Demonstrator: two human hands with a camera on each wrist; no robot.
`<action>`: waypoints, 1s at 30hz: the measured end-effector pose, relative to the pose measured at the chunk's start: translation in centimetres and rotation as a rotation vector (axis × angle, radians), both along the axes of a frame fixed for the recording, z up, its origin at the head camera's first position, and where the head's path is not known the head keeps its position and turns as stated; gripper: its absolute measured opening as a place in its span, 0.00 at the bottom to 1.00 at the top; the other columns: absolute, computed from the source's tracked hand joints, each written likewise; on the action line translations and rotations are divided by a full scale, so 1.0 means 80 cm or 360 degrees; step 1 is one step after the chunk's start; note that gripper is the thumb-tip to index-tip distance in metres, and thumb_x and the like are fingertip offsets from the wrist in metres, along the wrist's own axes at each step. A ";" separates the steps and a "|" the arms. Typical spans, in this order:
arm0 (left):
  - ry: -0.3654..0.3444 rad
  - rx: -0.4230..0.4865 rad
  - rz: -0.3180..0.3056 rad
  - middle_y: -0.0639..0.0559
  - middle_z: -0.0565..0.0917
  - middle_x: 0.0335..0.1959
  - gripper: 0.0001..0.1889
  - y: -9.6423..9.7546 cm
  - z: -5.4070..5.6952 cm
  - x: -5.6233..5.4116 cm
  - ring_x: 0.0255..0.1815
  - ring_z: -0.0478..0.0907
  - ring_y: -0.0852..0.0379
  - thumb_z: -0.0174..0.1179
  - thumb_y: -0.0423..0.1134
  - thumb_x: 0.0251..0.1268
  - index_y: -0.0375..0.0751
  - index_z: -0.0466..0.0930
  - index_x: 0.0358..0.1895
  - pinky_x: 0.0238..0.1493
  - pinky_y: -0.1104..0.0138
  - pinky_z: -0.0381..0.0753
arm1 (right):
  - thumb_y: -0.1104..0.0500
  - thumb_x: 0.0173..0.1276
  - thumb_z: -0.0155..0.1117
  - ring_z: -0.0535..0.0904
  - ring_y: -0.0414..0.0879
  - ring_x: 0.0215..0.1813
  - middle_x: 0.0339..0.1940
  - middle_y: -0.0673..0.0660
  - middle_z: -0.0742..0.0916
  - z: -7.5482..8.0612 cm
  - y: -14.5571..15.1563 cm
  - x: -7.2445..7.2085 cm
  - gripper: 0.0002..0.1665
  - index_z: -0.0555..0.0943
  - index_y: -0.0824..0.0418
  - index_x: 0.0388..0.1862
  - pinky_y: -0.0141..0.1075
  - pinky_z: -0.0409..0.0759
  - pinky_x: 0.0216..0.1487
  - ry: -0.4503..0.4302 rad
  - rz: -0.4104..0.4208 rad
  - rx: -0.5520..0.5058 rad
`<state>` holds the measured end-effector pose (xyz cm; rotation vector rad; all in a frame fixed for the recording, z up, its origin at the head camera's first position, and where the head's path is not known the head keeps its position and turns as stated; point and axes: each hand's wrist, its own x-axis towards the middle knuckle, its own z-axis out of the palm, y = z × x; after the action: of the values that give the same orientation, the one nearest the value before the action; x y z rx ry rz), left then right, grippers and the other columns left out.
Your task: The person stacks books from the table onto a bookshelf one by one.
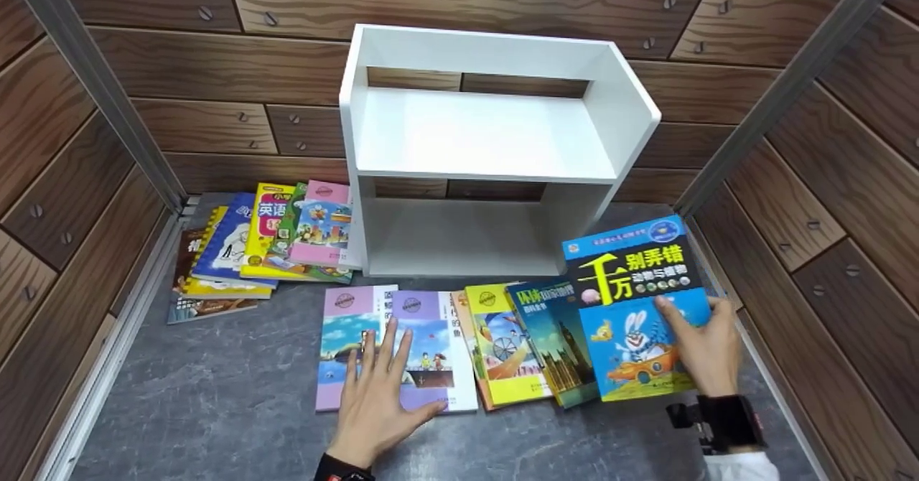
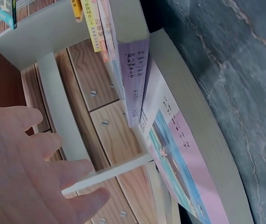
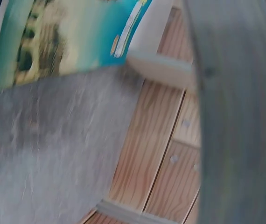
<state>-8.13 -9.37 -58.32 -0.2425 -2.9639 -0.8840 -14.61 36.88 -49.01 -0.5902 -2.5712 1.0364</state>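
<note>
My right hand [image 1: 707,344] grips a blue and black picture book [image 1: 639,366] with a cartoon rabbit in an orange car on its cover, thumb on the front. The book is raised at the right end of the row. My left hand [image 1: 380,402] is spread with straight fingers and overlaps a purple book [image 1: 431,323] and a pink-and-blue book [image 1: 348,323] in the head view. In the left wrist view, the left hand's fingers [image 2: 72,172] reach in beside the purple book [image 2: 135,70]. Right of these stand a yellow book [image 1: 495,330] and a dark teal book [image 1: 553,330] with a clock tower.
A white two-tier shelf [image 1: 481,178] stands against the wood-patterned back wall [image 1: 459,0]. Left of it, several books fan out, among them a pink one [image 1: 323,251] and a blue one [image 1: 222,251]. Side walls close in the grey marbled floor [image 1: 215,395].
</note>
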 end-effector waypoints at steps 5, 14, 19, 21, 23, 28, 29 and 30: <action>0.0043 0.0003 -0.0008 0.36 0.60 0.98 0.65 0.001 0.002 -0.002 0.97 0.57 0.21 0.77 0.77 0.61 0.41 0.66 0.94 0.94 0.22 0.56 | 0.45 0.84 0.79 0.80 0.39 0.32 0.42 0.63 0.89 -0.002 -0.036 -0.001 0.39 0.73 0.69 0.74 0.33 0.77 0.33 0.0024 0.0132 -0.0078; 0.0081 0.0020 -0.0056 0.35 0.59 0.99 0.65 0.003 0.017 -0.013 0.97 0.58 0.23 0.74 0.77 0.64 0.37 0.64 0.94 0.94 0.22 0.57 | 0.47 0.80 0.83 0.85 0.41 0.35 0.47 0.68 0.94 -0.018 -0.106 0.001 0.36 0.76 0.66 0.69 0.32 0.82 0.34 -0.0060 0.0464 -0.0040; 0.0107 0.0106 -0.0138 0.35 0.59 0.98 0.58 0.007 0.025 -0.029 0.96 0.60 0.24 0.70 0.71 0.76 0.35 0.61 0.95 0.93 0.22 0.59 | 0.49 0.78 0.85 0.84 0.41 0.33 0.40 0.61 0.92 -0.031 -0.137 0.004 0.33 0.78 0.65 0.66 0.31 0.82 0.33 -0.0067 0.0624 -0.0045; 0.0150 0.0182 -0.0178 0.34 0.61 0.98 0.53 0.008 0.026 -0.039 0.95 0.63 0.25 0.69 0.64 0.81 0.34 0.61 0.95 0.93 0.23 0.62 | 0.49 0.78 0.86 0.83 0.39 0.33 0.38 0.58 0.91 -0.037 -0.147 0.006 0.31 0.78 0.63 0.64 0.31 0.81 0.34 -0.0060 0.0677 -0.0030; 0.0223 0.0273 -0.0210 0.33 0.66 0.95 0.47 0.009 0.023 -0.048 0.92 0.70 0.26 0.68 0.57 0.85 0.32 0.64 0.93 0.91 0.26 0.68 | 0.49 0.78 0.86 0.83 0.38 0.32 0.36 0.56 0.90 -0.042 -0.155 0.007 0.30 0.78 0.62 0.63 0.30 0.80 0.35 -0.0064 0.0732 -0.0019; 0.0337 0.0476 -0.0224 0.27 0.80 0.85 0.35 0.009 0.011 -0.063 0.80 0.83 0.26 0.67 0.46 0.88 0.29 0.74 0.86 0.80 0.32 0.85 | 0.52 0.75 0.87 0.79 0.36 0.29 0.31 0.52 0.85 -0.050 -0.171 0.010 0.29 0.77 0.61 0.60 0.28 0.78 0.32 -0.0082 0.0882 -0.0042; 0.0328 0.0505 -0.0219 0.27 0.81 0.83 0.33 0.009 0.010 -0.064 0.78 0.84 0.25 0.67 0.46 0.89 0.30 0.75 0.85 0.78 0.32 0.86 | 0.53 0.74 0.88 0.78 0.36 0.29 0.31 0.51 0.85 -0.051 -0.173 0.010 0.29 0.77 0.61 0.59 0.28 0.78 0.32 -0.0073 0.0914 -0.0046; 0.0330 0.0533 -0.0216 0.28 0.83 0.81 0.32 0.010 0.009 -0.065 0.77 0.86 0.26 0.66 0.45 0.89 0.30 0.76 0.84 0.76 0.32 0.88 | 0.53 0.73 0.88 0.77 0.35 0.29 0.31 0.51 0.84 -0.052 -0.176 0.011 0.29 0.77 0.61 0.59 0.28 0.77 0.32 -0.0060 0.0943 -0.0047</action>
<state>-13.36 -8.58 -57.63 -0.4905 -2.5839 -1.2655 -13.76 22.82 -53.19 0.1740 -2.8356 1.2384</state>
